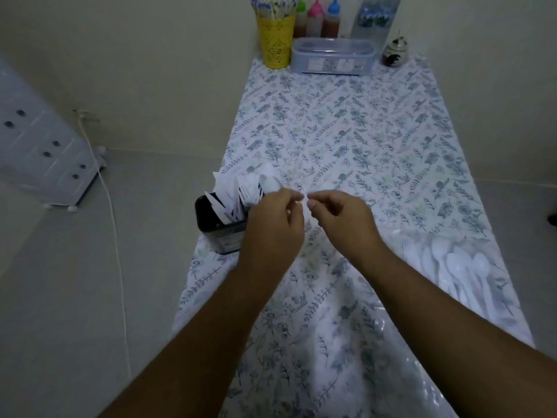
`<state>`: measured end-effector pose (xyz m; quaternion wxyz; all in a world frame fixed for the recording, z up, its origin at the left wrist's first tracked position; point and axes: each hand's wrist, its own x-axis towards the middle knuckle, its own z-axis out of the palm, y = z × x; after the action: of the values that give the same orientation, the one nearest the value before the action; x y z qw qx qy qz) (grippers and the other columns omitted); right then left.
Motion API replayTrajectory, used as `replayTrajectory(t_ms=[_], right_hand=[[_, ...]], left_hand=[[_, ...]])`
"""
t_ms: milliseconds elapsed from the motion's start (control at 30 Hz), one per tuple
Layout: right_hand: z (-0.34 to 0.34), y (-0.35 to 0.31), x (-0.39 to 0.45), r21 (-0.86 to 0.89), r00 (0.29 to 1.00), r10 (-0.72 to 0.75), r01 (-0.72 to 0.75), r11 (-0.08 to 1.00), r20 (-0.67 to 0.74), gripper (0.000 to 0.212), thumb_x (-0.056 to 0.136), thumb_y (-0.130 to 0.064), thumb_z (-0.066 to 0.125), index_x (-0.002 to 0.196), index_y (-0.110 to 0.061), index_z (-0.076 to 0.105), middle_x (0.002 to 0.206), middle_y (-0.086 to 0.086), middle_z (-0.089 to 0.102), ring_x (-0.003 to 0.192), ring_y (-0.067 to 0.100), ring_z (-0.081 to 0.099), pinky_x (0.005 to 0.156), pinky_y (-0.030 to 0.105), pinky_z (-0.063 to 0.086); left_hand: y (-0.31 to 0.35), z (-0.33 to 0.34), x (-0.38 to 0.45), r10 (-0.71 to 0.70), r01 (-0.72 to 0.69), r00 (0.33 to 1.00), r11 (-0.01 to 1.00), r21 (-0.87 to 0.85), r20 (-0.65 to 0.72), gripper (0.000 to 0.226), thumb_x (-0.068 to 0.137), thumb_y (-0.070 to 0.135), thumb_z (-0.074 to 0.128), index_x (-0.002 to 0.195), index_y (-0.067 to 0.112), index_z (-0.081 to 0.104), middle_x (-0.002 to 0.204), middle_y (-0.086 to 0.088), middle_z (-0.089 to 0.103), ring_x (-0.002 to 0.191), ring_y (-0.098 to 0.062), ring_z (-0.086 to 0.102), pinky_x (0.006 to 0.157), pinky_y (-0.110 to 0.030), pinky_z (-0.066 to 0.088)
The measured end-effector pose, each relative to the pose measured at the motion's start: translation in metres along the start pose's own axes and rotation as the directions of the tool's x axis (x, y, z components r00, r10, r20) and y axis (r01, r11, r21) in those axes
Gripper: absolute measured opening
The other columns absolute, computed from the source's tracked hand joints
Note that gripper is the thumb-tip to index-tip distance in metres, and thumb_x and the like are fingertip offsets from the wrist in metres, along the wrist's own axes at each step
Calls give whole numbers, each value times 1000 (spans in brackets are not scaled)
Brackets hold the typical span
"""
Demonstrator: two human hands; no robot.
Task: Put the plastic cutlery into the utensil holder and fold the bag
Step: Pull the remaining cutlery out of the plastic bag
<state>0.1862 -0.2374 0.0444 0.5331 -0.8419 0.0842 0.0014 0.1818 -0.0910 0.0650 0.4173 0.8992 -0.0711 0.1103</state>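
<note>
A black utensil holder (pixel 218 233) stands at the table's left edge, filled with white plastic cutlery (pixel 244 188) that sticks up out of it. My left hand (pixel 271 227) and my right hand (pixel 340 218) meet just right of the holder, each pinching the edge of a clear plastic bag (pixel 379 324). The bag's thin film runs from my fingers down towards me and shines at the lower right. More white plastic spoons and forks (pixel 464 267) lie at the right edge under clear plastic. I cannot tell whether that is the same bag.
The table (pixel 346 131) wears a blue floral cloth. At its far end stand a yellow cup of sticks (pixel 275 40), sauce bottles (pixel 315 19), a clear lidded box (pixel 333 57), water bottles (pixel 375 19) and a small jar (pixel 394 52). A drawer unit (pixel 39 146) and cord (pixel 114 221) are on the floor at left.
</note>
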Motion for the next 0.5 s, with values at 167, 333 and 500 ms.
replayTrajectory(t_ms=[167,333,500], right_hand=[[-69,85,-84,-201,993,119,-113,973,16,16,96,-26,66,105,-29,78,100,-20,74,93,-5,66,84,19,51],[-120,163,-170,-437,972,228,-228,870,-54,16,93,-27,65,102,-31,78,102,-15,74,97,8,65,88,29,52],[-146,203,-236,-538,980,196,-175,825,-18,14,89,-37,59,93,-34,71,90,-16,63,89,10,56,81,40,51]], left_hand=[[3,89,-129,144,-114,857,989,-90,494,28,93,22,49,109,13,70,105,-4,69,98,-17,61,92,-35,51],[5,159,-218,657,-654,316,674,-344,684,33,96,24,53,127,24,63,142,-7,55,131,-26,49,106,-38,43],[-31,166,-214,636,-799,151,530,-286,757,58,89,16,62,140,37,47,158,-7,36,144,-30,35,110,-49,41]])
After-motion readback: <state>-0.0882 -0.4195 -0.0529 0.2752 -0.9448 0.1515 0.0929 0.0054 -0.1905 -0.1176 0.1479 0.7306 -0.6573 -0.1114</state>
